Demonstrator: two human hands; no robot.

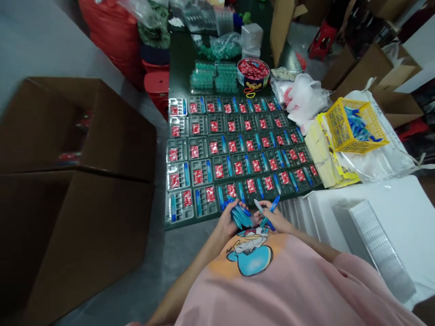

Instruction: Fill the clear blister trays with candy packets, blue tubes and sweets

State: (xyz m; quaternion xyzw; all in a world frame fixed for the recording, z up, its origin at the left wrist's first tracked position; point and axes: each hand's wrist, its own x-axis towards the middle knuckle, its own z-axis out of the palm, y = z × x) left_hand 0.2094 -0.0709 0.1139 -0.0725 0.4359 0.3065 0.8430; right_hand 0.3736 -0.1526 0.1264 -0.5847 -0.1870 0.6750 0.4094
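My left hand (231, 218) is closed round a bunch of blue and teal pens (242, 217) at the near edge of the dark table (200, 222). Close beside it, my right hand (274, 219) grips a few more pens (265, 218), which point in different directions. In front of both hands lie rows of clear plastic trays (179, 206), each with a small red packet (250, 185). Many trays also hold a blue pen (260, 188) along one side; most in the second row from the back show none.
A yellow basket (374, 122) of blue pens stands at the right, near crumpled plastic bags (306, 99). Behind the trays are a round tub (253, 74) of red packets and scissors (249, 93). Large cardboard boxes (112, 217) flank the table's left; stacked clear trays (377, 244) lie right.
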